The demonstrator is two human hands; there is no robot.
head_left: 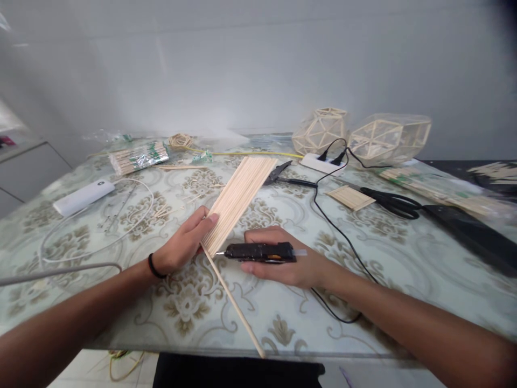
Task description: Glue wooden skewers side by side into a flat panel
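A flat panel of thin wooden sticks (241, 193) lies slanted on the patterned table (363, 302). My left hand (182, 243) rests on the panel's near left edge, its fingers pressed together against the sticks. A single long stick (234, 303) runs from under the panel's near end toward the table's front edge. My right hand (283, 263) is closed around a black glue gun (260, 251), whose nozzle points left at the spot where the single stick meets the panel. The gun's black cord (335, 226) trails back to a white power strip (321, 163).
Black scissors (390, 200) and a small stick mat (350, 197) lie at right. Pliers (278, 172) sit behind the panel. Two geometric stick frames (321, 129) stand at the back, with a bagged stick bundle (137, 157) and a white box (83, 196) with cable at left.
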